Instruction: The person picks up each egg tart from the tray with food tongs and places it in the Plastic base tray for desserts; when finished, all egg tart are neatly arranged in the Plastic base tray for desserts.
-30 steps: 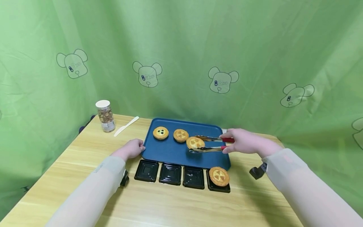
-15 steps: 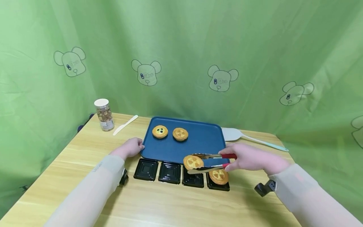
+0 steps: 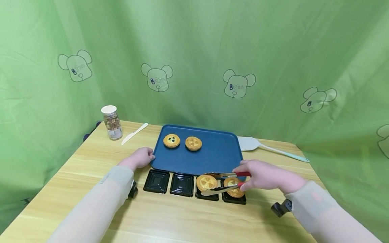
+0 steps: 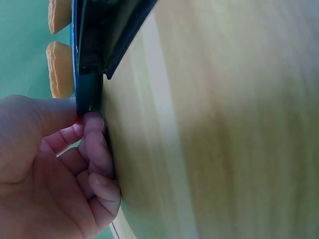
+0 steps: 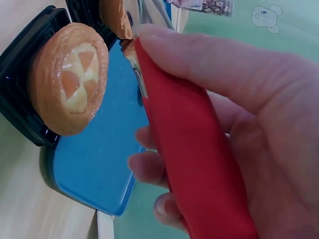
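Observation:
With thumb above and curled fingers beneath, my left hand (image 3: pixel 139 158) pinches the left edge of the blue tray (image 3: pixel 218 145); the left wrist view shows this grip up close. My right hand (image 3: pixel 262 175) holds red-handled metal tongs (image 5: pixel 189 149). Between their arms lies an egg tart (image 3: pixel 206 182) with a wedge-patterned top, at the third black plastic square (image 3: pixel 209 197) from the left. Whether it bears fully on that square I cannot tell. Another tart (image 5: pixel 82 82) sits on the rightmost black square, partly behind the tongs in the head view.
Two tarts stay on the tray, one with dark dots (image 3: pixel 171 141), one wedge-patterned (image 3: pixel 193 143). Two bare black squares (image 3: pixel 156 181) line the tray's front. A white spatula (image 3: pixel 249 143) lies right; a jar (image 3: pixel 112 124) and a white knife (image 3: pixel 134 134) are left.
The tongs and their tart have come from over the tray toward me and down to the third black square. The right hand moved along with them; the left hand keeps its place.

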Available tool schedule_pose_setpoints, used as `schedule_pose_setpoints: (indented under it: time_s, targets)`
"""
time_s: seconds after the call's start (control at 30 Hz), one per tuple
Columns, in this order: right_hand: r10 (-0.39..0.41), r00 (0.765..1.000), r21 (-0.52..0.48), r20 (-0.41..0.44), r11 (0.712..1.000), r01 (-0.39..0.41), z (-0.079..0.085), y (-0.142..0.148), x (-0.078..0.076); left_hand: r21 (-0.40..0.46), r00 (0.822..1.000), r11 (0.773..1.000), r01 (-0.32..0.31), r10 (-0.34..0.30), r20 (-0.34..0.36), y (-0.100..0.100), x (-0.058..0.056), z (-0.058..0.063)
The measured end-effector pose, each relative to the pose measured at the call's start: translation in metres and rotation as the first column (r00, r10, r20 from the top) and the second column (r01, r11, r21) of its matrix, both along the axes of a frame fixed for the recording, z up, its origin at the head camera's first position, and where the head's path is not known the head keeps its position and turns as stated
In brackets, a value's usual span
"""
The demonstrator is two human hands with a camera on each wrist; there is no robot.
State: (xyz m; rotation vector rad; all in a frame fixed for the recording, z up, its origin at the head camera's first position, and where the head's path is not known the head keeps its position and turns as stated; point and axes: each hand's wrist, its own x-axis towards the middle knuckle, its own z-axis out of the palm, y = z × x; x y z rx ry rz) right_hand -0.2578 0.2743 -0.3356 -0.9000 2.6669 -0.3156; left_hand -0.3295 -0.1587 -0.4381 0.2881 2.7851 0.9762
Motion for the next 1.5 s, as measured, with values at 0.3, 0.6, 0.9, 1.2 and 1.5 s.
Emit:
schedule_pose_setpoints:
  time_s: [0.3,0.6,0.9,1.2,1.5]
  targets:
    - [-0.013,1.000,0.020,-0.002,1.000,0.013,0.000,-0.002,0.003,-0.003,1.000,1.000,0.000,0.000,0.005,0.000,-0.002,-0.001]
    - [-0.017,1.000,0.007,-0.001,1.000,0.017,0.006,-0.001,0.004,-0.006,1.000,1.000,-0.003,0.003,-0.009,-0.001,-0.001,-0.002]
    - [-0.026,0.999,-0.089,-0.040,0.996,0.022,0.023,0.006,-0.002,-0.015,1.000,1.000,0.006,-0.006,0.013,-0.001,-0.002,-0.003]
    - [-0.074,0.997,-0.187,0.006,0.980,0.074,0.034,0.002,-0.019,-0.026,1.000,0.999,0.026,-0.026,0.001,0.000,-0.004,-0.002]
    - [-0.171,0.982,-0.126,-0.079,0.979,0.161,0.010,-0.015,-0.059,-0.029,0.999,0.999,0.041,-0.041,0.014,-0.001,-0.005,0.001]
